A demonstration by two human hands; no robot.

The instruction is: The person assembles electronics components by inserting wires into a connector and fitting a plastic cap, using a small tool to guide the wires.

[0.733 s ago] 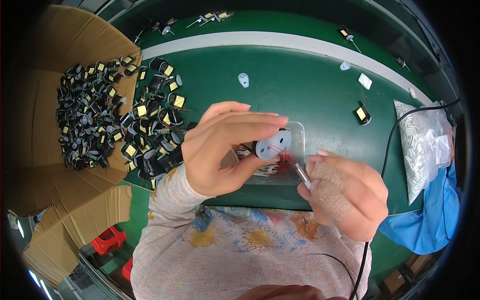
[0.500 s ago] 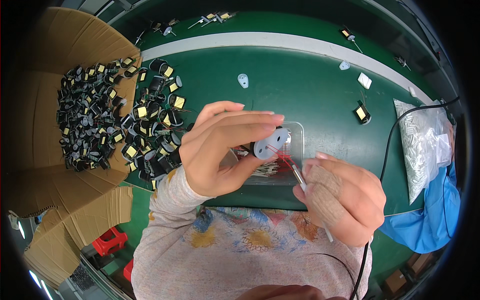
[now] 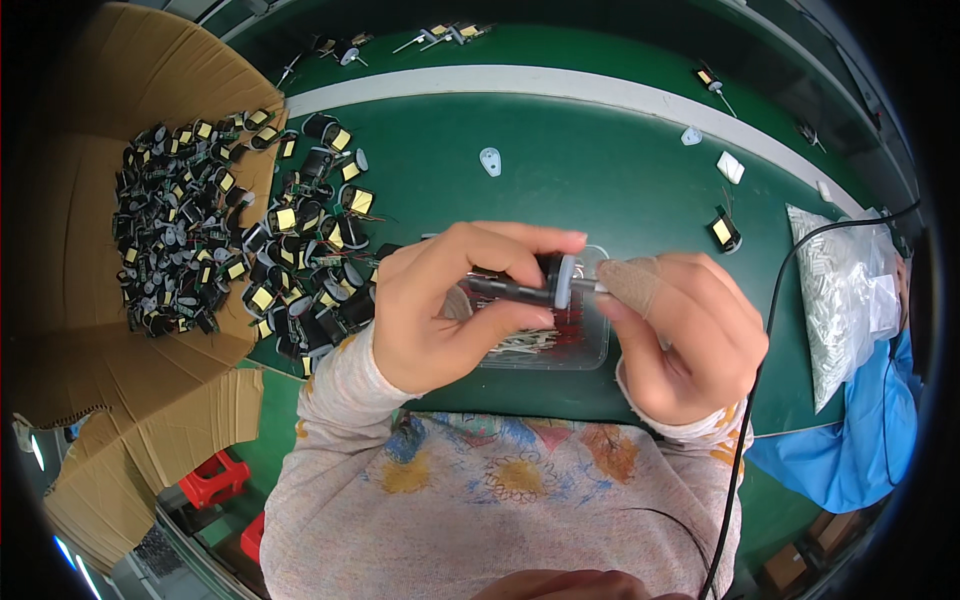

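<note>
My left hand [image 3: 425,315] is closed around a black cylindrical unit [image 3: 515,290] with a round pale grey end cap [image 3: 565,282], held level with the cap facing right. Against that cap, my right hand [image 3: 690,335] pinches a slim silvery tube [image 3: 588,286]; its far part is hidden by the fingers. Tan tape wraps some right-hand fingers. Below both hands lies a clear plastic box [image 3: 605,335] holding thin white sticks [image 3: 525,343] and red wires.
A cardboard box [image 3: 75,200] at left holds many black units, with more piled [image 3: 315,270] beside it on the green table. A bag of white pieces [image 3: 830,310], a black cable [image 3: 775,310] and blue cloth [image 3: 830,450] are at right. Loose units lie on the far green strip.
The red wires seen between cap and tube no longer show. My right hand has moved up, bringing the tube against the cap. My left hand has turned the unit so its cap faces right.
</note>
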